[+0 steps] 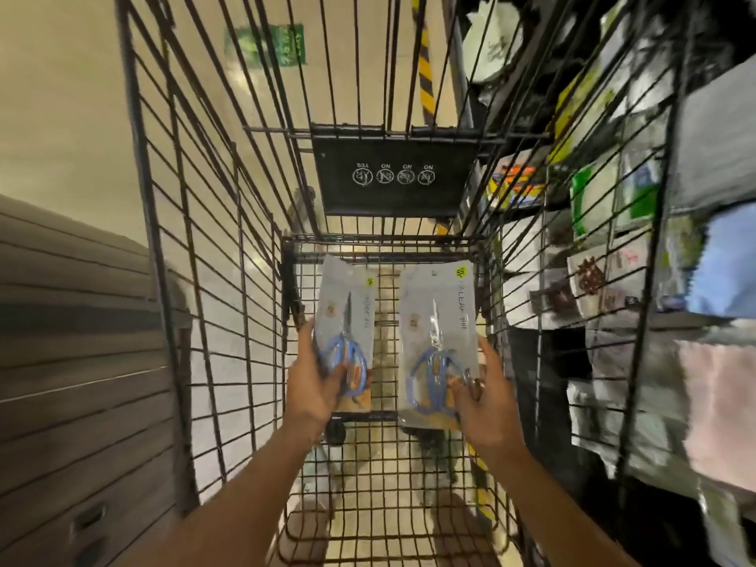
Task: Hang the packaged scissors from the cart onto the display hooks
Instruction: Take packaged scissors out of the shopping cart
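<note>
— What have the hands got?

— One pack each. The left hand (pixel 315 382) is clamped on the left scissors pack (pixel 345 333) at its handle end, and the right hand (pixel 487 399) grips the right scissors pack (pixel 439 341) the same way, both inside the cart (pixel 245 280) above its wire floor.

— Which way do the packs run?

— Long axis pointing away from the person, hang-hole ends farthest out. Both forearms reach forward and down.

— And the hooks?

— Likely on the display (pixel 613 239) to the right — so the right hand is nearer; the hooks themselves are too blurred to pick out.
</note>
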Available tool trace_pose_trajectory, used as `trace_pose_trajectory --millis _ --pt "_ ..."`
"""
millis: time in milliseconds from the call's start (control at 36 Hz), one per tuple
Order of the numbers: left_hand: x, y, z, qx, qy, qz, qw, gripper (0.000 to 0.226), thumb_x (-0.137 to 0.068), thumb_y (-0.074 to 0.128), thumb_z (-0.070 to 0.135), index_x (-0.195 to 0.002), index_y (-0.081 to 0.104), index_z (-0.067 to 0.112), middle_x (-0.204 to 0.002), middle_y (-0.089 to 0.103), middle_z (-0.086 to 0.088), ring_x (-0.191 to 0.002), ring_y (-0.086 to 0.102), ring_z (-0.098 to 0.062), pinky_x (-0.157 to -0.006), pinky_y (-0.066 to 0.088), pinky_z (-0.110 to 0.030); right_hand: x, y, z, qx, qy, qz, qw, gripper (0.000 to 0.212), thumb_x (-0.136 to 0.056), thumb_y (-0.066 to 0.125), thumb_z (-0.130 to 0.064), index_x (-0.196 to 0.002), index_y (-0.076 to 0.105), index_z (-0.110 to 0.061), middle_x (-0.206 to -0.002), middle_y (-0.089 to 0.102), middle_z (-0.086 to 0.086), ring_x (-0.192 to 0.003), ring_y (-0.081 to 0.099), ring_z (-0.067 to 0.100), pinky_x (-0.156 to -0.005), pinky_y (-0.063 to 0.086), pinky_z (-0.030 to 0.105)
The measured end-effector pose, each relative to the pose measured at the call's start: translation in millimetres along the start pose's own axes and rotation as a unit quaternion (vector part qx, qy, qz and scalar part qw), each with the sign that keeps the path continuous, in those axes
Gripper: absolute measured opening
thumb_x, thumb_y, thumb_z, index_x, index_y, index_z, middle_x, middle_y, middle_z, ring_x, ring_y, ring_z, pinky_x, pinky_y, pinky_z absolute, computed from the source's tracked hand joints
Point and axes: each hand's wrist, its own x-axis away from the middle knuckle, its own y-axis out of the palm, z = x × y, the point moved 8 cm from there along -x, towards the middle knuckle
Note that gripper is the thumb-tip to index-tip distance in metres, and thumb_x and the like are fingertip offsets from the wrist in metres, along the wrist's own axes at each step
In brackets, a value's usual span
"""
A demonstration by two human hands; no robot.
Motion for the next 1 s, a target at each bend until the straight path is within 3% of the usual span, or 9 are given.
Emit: trace_pose_trajectory --millis 167,278,389,472,528,611,750,917,1000 --pt "56.1 -13.4 76.3 0.011 0.048 -0.047 0.998 0.073 -0.088 0.06 -0.019 -0.151 0.029 0.003 -0.136 0.058 -0.015 -0.109 0.064 0.006 -0.086 0.053 -0.012 70.9 -23.3 -61.1 -0.047 -0.024 -0.007 0.999 0.067 -0.105 0.049 -0.005 -0.152 0.025 -0.046 -0.141 0.058 -0.011 -0.118 0.066 0.011 -0.09 0.06 0.036" --pt "102.7 -35.9 141.4 -0.017 0.11 -0.07 0.991 0.072 -0.09 0.065 -0.007 -0.149 0.033 0.019 -0.14 0.056 -0.002 -0.122 0.059 -0.001 -0.102 0.049 -0.019 137.7 -46.7 -109.6 -0.088 -0.076 0.026 0.993 0.066 -0.105 0.049 -0.007 -0.152 0.029 -0.049 -0.152 0.05 -0.007 -0.137 0.052 0.025 -0.106 0.047 0.056" --pt "153.9 -65.1 192.4 -0.041 0.161 -0.099 0.981 0.076 -0.093 0.068 0.009 -0.155 0.026 0.025 -0.152 0.044 0.005 -0.138 0.046 -0.007 -0.111 0.041 -0.021 210.1 -62.8 -152.9 -0.114 -0.105 0.076 0.985 0.071 -0.102 0.051 -0.01 -0.141 0.034 -0.066 -0.148 0.05 -0.022 -0.133 0.055 0.008 -0.105 0.051 0.033" --pt "188.4 -84.7 223.4 -0.045 0.202 -0.122 0.971 0.079 -0.09 0.07 0.031 -0.156 0.027 0.027 -0.154 0.044 0.005 -0.14 0.047 -0.015 -0.112 0.044 -0.033 244.7 -75.3 -160.1 -0.139 -0.103 0.134 0.976 0.058 -0.103 0.056 -0.028 -0.147 0.033 -0.056 -0.15 0.05 -0.014 -0.128 0.059 0.016 -0.101 0.054 0.046" --pt "208.2 -97.0 240.1 -0.042 0.213 -0.124 0.968 0.082 -0.084 0.071 0.04 -0.154 0.03 0.029 -0.149 0.049 0.007 -0.133 0.053 -0.012 -0.108 0.049 -0.034 270.4 -82.1 -165.9 -0.132 -0.116 0.153 0.972 0.061 -0.1 0.058 -0.038 -0.153 0.029 -0.044 -0.146 0.055 -0.007 -0.118 0.064 0.016 -0.092 0.057 0.032" --pt "235.9 -112.4 259.2 -0.039 0.239 -0.124 0.962 0.083 -0.083 0.074 0.035 -0.154 0.031 0.033 -0.15 0.049 0.009 -0.135 0.052 -0.015 -0.109 0.047 -0.047 305.7 -90.6 -170.8 -0.165 -0.111 0.159 0.967 0.063 -0.101 0.056 -0.011 -0.155 0.029 -0.03 -0.128 0.065 0.008 -0.118 0.065 0.023 -0.086 0.059 0.025" --pt "286.8 -127.1 281.0 -0.009 0.276 -0.136 0.951 0.085 -0.083 0.075 0.044 -0.154 0.029 0.035 -0.155 0.043 0.01 -0.14 0.047 -0.02 -0.109 0.046 -0.056 357.7 -100.3 -183.7 -0.169 -0.143 0.163 0.961 0.059 -0.102 0.047 0.003 -0.15 0.03 -0.025 -0.14 0.057 0.004 -0.104 0.068 -0.002 -0.077 0.057 0.017" --pt "362.3 -133.1 287.4 0.01 0.331 -0.145 0.932 0.072 -0.091 0.074 0.019 -0.149 0.035 0.036 -0.135 0.053 0.034 -0.125 0.058 -0.002 -0.095 0.054 -0.019 421.4 -115.9 -176.8 -0.185 -0.181 0.183 0.948 0.065 -0.099 0.056 -0.009 -0.151 0.031 -0.04 -0.147 0.055 -0.005 -0.12 0.065 0.014 -0.095 0.057 0.034" --pt "398.5 -137.7 280.5 0.029 0.336 -0.146 0.93 0.074 -0.09 0.073 0.016 -0.151 0.035 0.032 -0.135 0.055 0.029 -0.122 0.059 0.0 -0.091 0.054 -0.017 462.0 -123.8 -172.8 -0.181 -0.205 0.183 0.944 0.066 -0.1 0.056 -0.011 -0.153 0.029 -0.04 -0.146 0.056 -0.006 -0.118 0.066 0.015 -0.086 0.059 0.027"
